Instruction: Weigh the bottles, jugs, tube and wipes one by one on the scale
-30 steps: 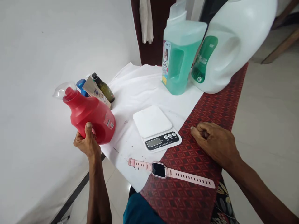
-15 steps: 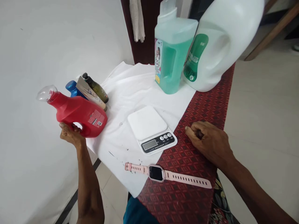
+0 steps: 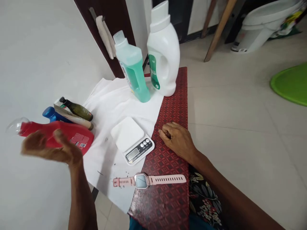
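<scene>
A red detergent bottle [image 3: 74, 135] with a clear cap lies on its side at the left, cap pointing left. My left hand [image 3: 51, 148] is blurred just in front of it, fingers spread and holding nothing. My right hand [image 3: 178, 139] rests in a loose fist on the red patterned cloth [image 3: 172, 95], right of a small white kitchen scale [image 3: 131, 143]. A pink smartwatch [image 3: 141, 181] lies flat near the front edge.
A green liquid bottle [image 3: 134, 68] and a white jug [image 3: 165, 54] stand at the back on a white cloth [image 3: 107, 99]. A dark small bottle [image 3: 78, 109], a tube [image 3: 72, 117] and a blue bottle [image 3: 51, 114] lie behind the red bottle. Tiled floor lies right, with a green mat [image 3: 291, 84].
The red bottle went from held upright to lying on its side, and my left hand has let go of it. The view swung up and right; my right hand stayed put.
</scene>
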### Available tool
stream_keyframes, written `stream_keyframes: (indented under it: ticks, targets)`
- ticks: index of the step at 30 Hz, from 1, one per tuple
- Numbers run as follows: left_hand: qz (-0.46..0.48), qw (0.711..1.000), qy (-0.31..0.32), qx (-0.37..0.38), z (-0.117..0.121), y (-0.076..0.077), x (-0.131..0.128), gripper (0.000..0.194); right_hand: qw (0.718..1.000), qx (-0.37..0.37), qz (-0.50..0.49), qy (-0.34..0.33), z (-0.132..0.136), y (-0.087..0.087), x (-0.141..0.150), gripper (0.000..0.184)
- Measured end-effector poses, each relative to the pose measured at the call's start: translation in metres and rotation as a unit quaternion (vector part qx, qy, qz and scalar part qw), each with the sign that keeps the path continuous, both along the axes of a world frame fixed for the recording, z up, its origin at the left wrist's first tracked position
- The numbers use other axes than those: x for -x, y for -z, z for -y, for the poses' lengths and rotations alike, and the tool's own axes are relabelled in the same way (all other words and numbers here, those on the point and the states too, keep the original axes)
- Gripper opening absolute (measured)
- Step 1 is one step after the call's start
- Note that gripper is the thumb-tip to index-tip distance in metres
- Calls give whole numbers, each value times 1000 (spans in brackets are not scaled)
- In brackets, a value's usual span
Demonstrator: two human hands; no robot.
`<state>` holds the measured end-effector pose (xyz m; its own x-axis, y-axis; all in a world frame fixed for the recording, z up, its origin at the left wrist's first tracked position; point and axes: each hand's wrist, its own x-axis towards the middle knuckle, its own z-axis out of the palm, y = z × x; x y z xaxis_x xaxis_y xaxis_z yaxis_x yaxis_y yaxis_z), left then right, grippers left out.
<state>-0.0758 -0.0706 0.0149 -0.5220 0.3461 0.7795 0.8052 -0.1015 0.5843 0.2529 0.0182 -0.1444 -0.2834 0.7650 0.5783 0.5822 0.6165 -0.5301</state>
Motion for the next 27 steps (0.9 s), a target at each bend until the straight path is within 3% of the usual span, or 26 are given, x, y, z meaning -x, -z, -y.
stream_keyframes:
  ticks: [1,2,4,6,8,12,14,16,19,27]
  targets:
    - [-59,996,9,-72,-18,-5,-24,47,1000,-1,-5,-1,0,0,0,38]
    - [-85,991,54,-89,-38,-7,-47,51,1000,-1,-10,-3,1,-1,-1,38]
    - [-34,980,189,50,-85,-5,-87,52,1000,3,-16,-9,1,-1,-1,38]
    - [36,951,260,165,-133,4,-120,55,1000,9,-20,-12,1,-1,-2,36]
    - [76,931,281,218,-174,17,-144,54,999,19,-24,-12,1,-1,-2,35]
    - [127,955,223,152,-225,36,-172,55,999,35,-32,-16,1,-1,-4,33]
    - [154,954,229,113,-239,38,-179,52,999,41,-33,-13,0,-2,-4,33]
    - [177,941,274,93,-249,37,-185,42,998,50,-33,-10,0,-2,-4,33]
    - [215,923,314,60,-256,33,-188,48,997,65,-31,-12,-1,-3,-3,33]
    - [252,947,198,-10,-235,13,-138,55,998,67,-20,-3,0,-5,-2,31]
